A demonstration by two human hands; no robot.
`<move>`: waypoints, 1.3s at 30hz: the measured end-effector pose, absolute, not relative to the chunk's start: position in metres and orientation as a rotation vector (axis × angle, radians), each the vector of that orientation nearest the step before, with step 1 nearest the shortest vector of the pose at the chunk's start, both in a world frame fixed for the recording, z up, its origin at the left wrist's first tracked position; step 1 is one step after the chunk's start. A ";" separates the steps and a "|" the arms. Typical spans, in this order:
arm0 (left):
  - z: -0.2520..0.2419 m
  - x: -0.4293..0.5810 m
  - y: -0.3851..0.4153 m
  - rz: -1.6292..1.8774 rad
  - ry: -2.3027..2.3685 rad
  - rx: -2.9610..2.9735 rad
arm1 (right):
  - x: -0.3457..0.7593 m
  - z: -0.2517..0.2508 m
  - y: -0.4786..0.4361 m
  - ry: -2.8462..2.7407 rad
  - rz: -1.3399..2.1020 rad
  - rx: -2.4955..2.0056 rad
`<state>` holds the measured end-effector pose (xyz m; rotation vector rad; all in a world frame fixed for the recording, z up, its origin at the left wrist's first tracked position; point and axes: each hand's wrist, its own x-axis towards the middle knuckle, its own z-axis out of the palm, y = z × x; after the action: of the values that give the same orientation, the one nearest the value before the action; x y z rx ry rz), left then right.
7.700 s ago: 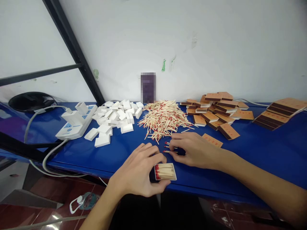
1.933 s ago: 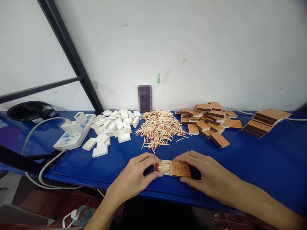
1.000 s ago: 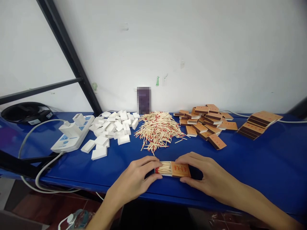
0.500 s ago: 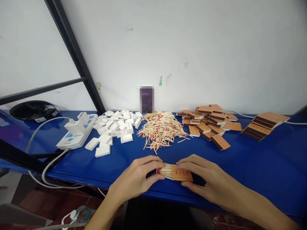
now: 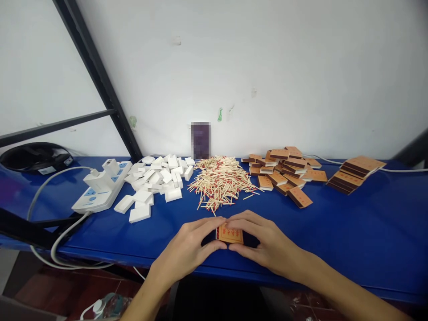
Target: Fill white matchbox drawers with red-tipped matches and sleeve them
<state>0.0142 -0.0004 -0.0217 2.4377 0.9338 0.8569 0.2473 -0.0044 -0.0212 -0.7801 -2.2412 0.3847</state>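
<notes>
An orange matchbox [image 5: 229, 234] lies near the front edge of the blue table [image 5: 351, 223], its sleeve covering the tray. My left hand [image 5: 190, 249] grips its left end with curled fingers. My right hand [image 5: 267, 245] grips its right end, thumb below and fingers above. The fingertips of both hands nearly meet over the box. Behind them lies a pile of loose red-tipped matches [image 5: 222, 180].
White inner trays [image 5: 154, 178] are heaped at the back left, beside a white power strip [image 5: 100, 187] with cables. Orange sleeves [image 5: 284, 171] are piled at the back right, with a neat stack [image 5: 354, 173] further right. A black frame bar [image 5: 96, 76] slants up on the left.
The sleeve has slid left over the tray of matches, so the match heads no longer show. My hands have come together over the box.
</notes>
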 end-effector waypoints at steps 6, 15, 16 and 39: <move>-0.019 0.022 -0.006 0.580 1.055 2.593 | 0.240 -0.031 0.002 -2.284 0.164 -0.867; -0.017 0.022 -0.006 0.628 1.047 2.577 | 0.227 -0.023 -0.002 -2.452 0.027 -1.013; -0.018 0.021 -0.006 0.674 1.041 2.580 | 0.231 -0.022 -0.007 -2.435 0.066 -1.050; -0.005 -0.089 0.037 1.063 2.002 2.571 | 0.500 0.004 0.056 -2.061 -0.848 -1.931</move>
<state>-0.0892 0.0370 -0.0053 2.5713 2.0020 1.0626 0.5000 0.0556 0.0037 -1.9311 -2.0612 -0.8478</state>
